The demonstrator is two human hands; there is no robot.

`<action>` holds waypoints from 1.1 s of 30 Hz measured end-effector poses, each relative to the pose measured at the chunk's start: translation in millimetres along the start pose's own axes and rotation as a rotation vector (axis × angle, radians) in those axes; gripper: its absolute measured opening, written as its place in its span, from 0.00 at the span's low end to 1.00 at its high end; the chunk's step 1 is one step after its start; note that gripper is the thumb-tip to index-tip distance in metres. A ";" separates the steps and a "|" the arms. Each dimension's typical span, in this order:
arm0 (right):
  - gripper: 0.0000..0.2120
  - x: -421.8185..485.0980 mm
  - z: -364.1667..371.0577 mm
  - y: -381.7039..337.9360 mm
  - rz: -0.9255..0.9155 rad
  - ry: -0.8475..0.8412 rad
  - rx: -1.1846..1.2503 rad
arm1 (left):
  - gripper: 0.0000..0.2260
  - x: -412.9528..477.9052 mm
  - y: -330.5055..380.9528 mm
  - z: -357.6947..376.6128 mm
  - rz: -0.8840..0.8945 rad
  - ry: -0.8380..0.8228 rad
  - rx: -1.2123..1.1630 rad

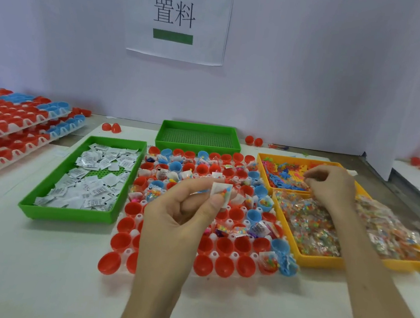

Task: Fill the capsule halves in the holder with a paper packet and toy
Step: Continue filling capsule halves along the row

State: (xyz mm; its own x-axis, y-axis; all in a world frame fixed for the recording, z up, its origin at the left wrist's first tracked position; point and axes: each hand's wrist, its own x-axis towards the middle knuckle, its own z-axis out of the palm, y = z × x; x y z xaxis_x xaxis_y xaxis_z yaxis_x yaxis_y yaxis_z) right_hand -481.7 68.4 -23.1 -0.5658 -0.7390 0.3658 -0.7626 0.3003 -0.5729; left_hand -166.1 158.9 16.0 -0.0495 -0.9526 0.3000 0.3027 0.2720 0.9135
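A white holder (134, 249) in the middle of the table carries rows of red and blue capsule halves (224, 246); the far rows hold packets and toys, several near ones are bare. My left hand (187, 213) hovers over the holder's middle and pinches a small packet (222, 192) with coloured beads between thumb and fingers. My right hand (330, 188) hangs over the yellow tray of plastic toys (283, 175), fingers curled downward; whether it holds a toy I cannot tell.
A green tray of white paper packets (92, 180) lies left of the holder. An empty green tray (198, 137) stands behind. Yellow trays of bead bags (310, 226) sit right. Stacked holders of capsule halves (12, 127) are far left. Loose red halves (111, 127) lie about.
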 end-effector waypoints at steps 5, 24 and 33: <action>0.11 1.9 2.6 -0.9 -0.001 0.030 -0.054 | 0.12 1.0 2.1 -2.4 -0.018 0.006 0.018; 0.07 -0.8 10.0 -11.2 -0.188 -0.303 0.003 | 0.08 1.5 1.6 -6.5 -0.021 -0.009 0.046; 0.06 2.3 2.8 -8.8 -0.182 0.016 0.177 | 0.06 1.6 2.6 -6.4 -0.006 0.004 0.039</action>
State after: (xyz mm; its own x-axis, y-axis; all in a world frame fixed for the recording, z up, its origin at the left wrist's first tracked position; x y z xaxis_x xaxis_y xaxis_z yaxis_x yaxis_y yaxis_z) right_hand -475.4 62.4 -19.3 -0.4302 -0.7613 0.4851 -0.7863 0.0519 -0.6157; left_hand -159.3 157.3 17.1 -0.0474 -0.9548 0.2935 0.2648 0.2713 0.9253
